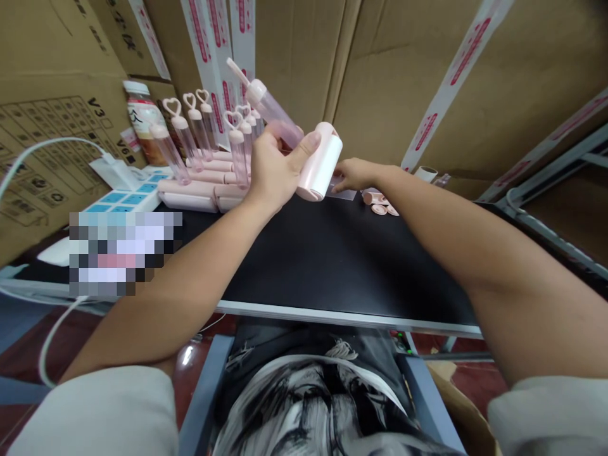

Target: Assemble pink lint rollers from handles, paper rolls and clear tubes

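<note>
My left hand (275, 170) is wrapped around the clear tube of a pink hammer-shaped bubble wand (323, 163), raised above the table. Its pink cylinder head points right, and the capped end tilts up to the left. Further right, my right hand (357, 173) reaches down to the tabletop with bent fingers. They touch or hover by a clear plastic piece (344, 194); the fingertips are partly hidden, and what they pinch cannot be made out. Several similar bubble wands (190, 193) with heart-shaped tops stand in rows at the left.
Small pink round parts (379, 209) lie beside my right forearm. A white roll (426, 173) is behind it. At the left are a power strip (121, 199), a charger with a cable (114, 171) and a drink bottle (145, 120). Cardboard (294, 57) walls the back of the black table (342, 266).
</note>
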Demonstrator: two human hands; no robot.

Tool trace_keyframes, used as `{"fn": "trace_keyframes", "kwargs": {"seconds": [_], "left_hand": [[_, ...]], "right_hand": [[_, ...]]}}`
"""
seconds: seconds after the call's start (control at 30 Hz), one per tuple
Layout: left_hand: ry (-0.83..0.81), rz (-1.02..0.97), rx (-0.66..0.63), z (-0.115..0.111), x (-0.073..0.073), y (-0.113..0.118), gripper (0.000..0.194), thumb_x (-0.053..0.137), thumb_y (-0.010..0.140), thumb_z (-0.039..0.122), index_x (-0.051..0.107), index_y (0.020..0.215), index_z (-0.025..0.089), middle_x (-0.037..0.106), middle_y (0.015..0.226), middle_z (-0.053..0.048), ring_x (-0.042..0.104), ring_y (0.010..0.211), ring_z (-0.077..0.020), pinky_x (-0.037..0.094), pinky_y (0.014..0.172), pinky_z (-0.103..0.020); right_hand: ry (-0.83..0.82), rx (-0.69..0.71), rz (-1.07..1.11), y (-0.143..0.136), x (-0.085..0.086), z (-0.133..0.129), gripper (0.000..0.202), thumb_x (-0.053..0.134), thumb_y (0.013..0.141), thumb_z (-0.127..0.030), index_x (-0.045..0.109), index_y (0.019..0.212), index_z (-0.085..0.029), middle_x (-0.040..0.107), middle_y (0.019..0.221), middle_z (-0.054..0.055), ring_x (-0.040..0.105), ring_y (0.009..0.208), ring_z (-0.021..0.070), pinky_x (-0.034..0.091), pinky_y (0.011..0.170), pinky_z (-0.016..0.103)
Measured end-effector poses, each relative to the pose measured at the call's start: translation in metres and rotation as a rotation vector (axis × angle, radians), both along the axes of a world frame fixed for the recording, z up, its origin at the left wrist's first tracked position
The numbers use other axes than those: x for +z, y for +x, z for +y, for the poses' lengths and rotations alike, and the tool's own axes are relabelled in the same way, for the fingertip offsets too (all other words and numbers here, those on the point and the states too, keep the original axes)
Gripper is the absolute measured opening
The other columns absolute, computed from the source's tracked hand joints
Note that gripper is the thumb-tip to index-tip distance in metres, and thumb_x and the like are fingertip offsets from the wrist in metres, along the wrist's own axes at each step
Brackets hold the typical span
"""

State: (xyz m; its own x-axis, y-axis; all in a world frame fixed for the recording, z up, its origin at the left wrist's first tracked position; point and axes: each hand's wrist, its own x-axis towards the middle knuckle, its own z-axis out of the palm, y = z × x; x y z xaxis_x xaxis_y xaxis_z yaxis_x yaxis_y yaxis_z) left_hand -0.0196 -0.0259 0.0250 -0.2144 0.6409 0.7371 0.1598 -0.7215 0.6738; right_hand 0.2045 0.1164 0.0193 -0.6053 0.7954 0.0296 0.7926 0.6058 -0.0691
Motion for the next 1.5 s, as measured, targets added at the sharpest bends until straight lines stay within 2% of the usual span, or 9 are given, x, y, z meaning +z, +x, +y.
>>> {"fn": "trace_keyframes", "kwargs": {"seconds": [0.23, 0.33, 0.43, 0.53, 0.67, 0.8, 0.97, 1.2, 1.5], "left_hand": [[-0.054, 0.036, 0.036, -0.004, -0.001, 0.000, 0.050, 0.084, 0.087, 0.067, 0.064, 0.095, 0.022, 0.074, 0.093, -0.002, 0.076, 0.097, -0.0213, 0.061, 0.083, -0.034], [-0.030, -0.014, 0.025, -0.004, -0.004, 0.002, 0.043, 0.086, 0.087, 0.059, 0.064, 0.094, 0.024, 0.077, 0.101, -0.003, 0.076, 0.098, -0.0199, 0.062, 0.089, -0.034], [-0.064, -0.035, -0.004, -0.012, -0.011, 0.015, 0.038, 0.084, 0.091, 0.056, 0.066, 0.100, 0.024, 0.078, 0.105, -0.003, 0.076, 0.101, -0.0205, 0.062, 0.090, -0.035], [-0.181, -0.002, -0.122, -0.023, -0.020, 0.033, 0.040, 0.080, 0.093, 0.058, 0.065, 0.104, 0.023, 0.077, 0.102, -0.005, 0.077, 0.098, -0.0217, 0.063, 0.086, -0.035], [-0.258, -0.048, -0.212, -0.022, -0.026, 0.036, 0.047, 0.085, 0.090, 0.050, 0.058, 0.120, 0.026, 0.074, 0.106, -0.004, 0.076, 0.094, -0.0194, 0.065, 0.084, -0.034], [-0.185, 0.045, -0.045, -0.008, -0.023, 0.015, 0.046, 0.078, 0.092, 0.047, 0.054, 0.127, 0.028, 0.071, 0.111, -0.006, 0.075, 0.095, -0.0202, 0.064, 0.082, -0.035], [0.065, 0.679, 0.109, -0.021, -0.016, 0.004, 0.034, 0.063, 0.099, 0.047, 0.067, 0.123, 0.024, 0.073, 0.122, -0.012, 0.070, 0.115, -0.0270, 0.058, 0.107, -0.043], [-0.252, 1.293, 0.097, -0.041, -0.013, 0.015, 0.051, 0.035, 0.109, 0.042, 0.059, 0.145, 0.016, 0.073, 0.141, -0.019, 0.072, 0.127, -0.0373, 0.057, 0.107, -0.054], [-0.204, 1.077, -0.172, -0.027, -0.011, 0.008, 0.067, 0.045, 0.107, 0.064, 0.064, 0.150, 0.017, 0.074, 0.145, -0.015, 0.072, 0.128, -0.0326, 0.053, 0.115, -0.044]], "right_hand": [[-0.002, 0.000, 0.449, -0.001, 0.001, -0.018, 0.044, 0.085, 0.081, -0.049, 0.078, 0.114, -0.021, 0.081, 0.122, 0.013, 0.073, 0.116, 0.0355, 0.055, 0.107, 0.051], [-0.209, 0.049, 0.946, -0.007, 0.000, -0.062, 0.053, 0.064, 0.094, -0.073, 0.074, 0.115, -0.025, 0.081, 0.118, 0.008, 0.075, 0.113, 0.0299, 0.060, 0.100, 0.048], [-0.489, 0.071, 1.203, -0.016, -0.007, -0.119, 0.074, 0.057, 0.085, -0.094, 0.069, 0.116, -0.029, 0.080, 0.110, 0.008, 0.077, 0.109, 0.0305, 0.064, 0.091, 0.048], [-0.550, 0.058, 1.374, -0.018, -0.016, -0.159, 0.071, 0.081, 0.071, -0.085, 0.067, 0.115, -0.031, 0.080, 0.112, 0.007, 0.075, 0.112, 0.0320, 0.064, 0.092, 0.047], [-0.489, -0.085, 1.533, 0.006, -0.021, -0.166, 0.059, 0.095, 0.064, -0.061, 0.067, 0.104, -0.028, 0.079, 0.106, 0.005, 0.075, 0.104, 0.0308, 0.064, 0.091, 0.046], [-0.337, -0.204, 1.563, 0.043, -0.024, -0.152, 0.051, 0.093, 0.061, -0.047, 0.068, 0.100, -0.026, 0.077, 0.103, 0.005, 0.073, 0.100, 0.0306, 0.062, 0.096, 0.049], [-0.317, -0.178, 1.378, 0.050, -0.032, -0.153, 0.050, 0.091, 0.064, -0.044, 0.067, 0.104, -0.025, 0.078, 0.104, 0.005, 0.073, 0.103, 0.0320, 0.060, 0.100, 0.052], [-0.452, -0.171, 1.475, 0.043, -0.024, -0.165, 0.048, 0.090, 0.062, -0.040, 0.063, 0.098, -0.024, 0.072, 0.082, 0.001, 0.070, 0.069, 0.0243, 0.063, 0.065, 0.042], [-0.443, -0.084, 1.456, 0.052, -0.006, -0.173, 0.045, 0.091, 0.065, -0.039, 0.064, 0.097, -0.023, 0.073, 0.079, 0.003, 0.069, 0.063, 0.0239, 0.060, 0.054, 0.038]]}}
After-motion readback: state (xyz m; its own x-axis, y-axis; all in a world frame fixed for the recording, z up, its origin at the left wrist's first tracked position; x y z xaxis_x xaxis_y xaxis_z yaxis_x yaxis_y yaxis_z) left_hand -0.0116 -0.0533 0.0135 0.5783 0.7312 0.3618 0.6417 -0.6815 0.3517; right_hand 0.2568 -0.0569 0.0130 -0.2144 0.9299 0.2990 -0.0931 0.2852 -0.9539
